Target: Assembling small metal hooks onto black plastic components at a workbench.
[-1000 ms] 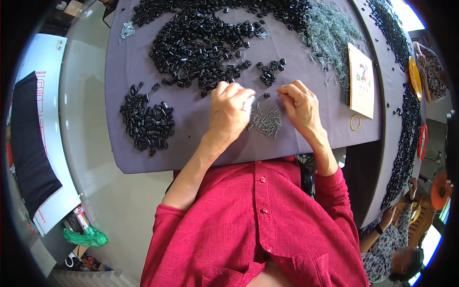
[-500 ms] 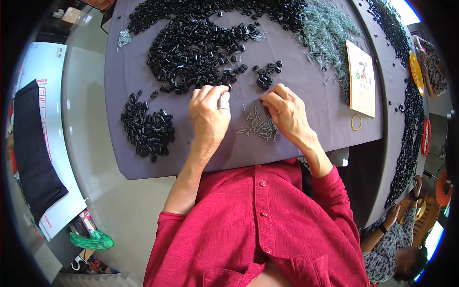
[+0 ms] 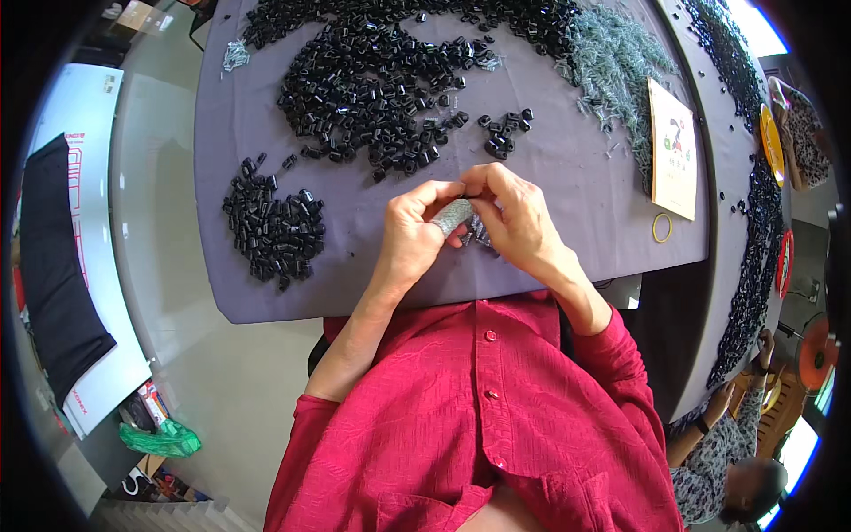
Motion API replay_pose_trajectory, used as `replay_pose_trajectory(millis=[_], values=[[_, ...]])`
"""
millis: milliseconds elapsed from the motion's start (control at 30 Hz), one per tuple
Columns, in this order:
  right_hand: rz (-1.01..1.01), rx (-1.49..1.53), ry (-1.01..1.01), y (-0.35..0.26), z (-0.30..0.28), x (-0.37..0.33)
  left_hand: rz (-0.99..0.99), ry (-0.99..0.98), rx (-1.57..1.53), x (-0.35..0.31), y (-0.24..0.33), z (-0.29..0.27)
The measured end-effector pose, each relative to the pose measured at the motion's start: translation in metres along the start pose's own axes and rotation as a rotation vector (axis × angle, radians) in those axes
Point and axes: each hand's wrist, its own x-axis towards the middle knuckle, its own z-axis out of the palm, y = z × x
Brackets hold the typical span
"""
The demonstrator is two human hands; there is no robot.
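My two hands meet over the near middle of the table. My left hand (image 3: pixel 409 239), its thumb wrapped in pale grey material, pinches a small black part (image 3: pixel 463 194). The fingertips of my right hand (image 3: pixel 519 217) are closed at the same part; whatever else they hold is hidden. Partly covered beneath them lies a small heap of thin silvery pins (image 3: pixel 480 232). Just beyond is a little cluster of black parts (image 3: pixel 502 137), and a large black pile (image 3: pixel 355 97) spreads farther back. Another heap of black parts (image 3: pixel 273 226) lies to the left.
Many pale pins (image 3: pixel 612 66) cover the table's back right. A booklet (image 3: pixel 672 151) and a yellow ring (image 3: pixel 661 228) lie to the right. Beyond them, a second table carries black parts (image 3: pixel 753 257), with a co-worker (image 3: pixel 722 479) beside it. A white panel (image 3: pixel 97 222) stands at left.
My hands, apart before, have come together over the pins. The left moved right and nearer me, and the black part now shows between the fingertips.
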Motion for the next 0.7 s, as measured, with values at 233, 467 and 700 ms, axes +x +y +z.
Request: replay_pose_trajectory(millis=[233, 467, 700], values=[[0.100, 0.192, -0.081, 0.002, 0.011, 0.002, -0.011, 0.046, -0.190, -0.003, -0.009, -0.018], [0.109, 0.211, -0.085, 0.001, 0.013, 0.008, 0.092, 0.072, -0.054, -0.004, -0.006, -0.017], [-0.084, -0.152, -0.062, 0.015, -0.005, 0.019, 0.024, 0.104, -0.171, -0.001, -0.020, -0.024]])
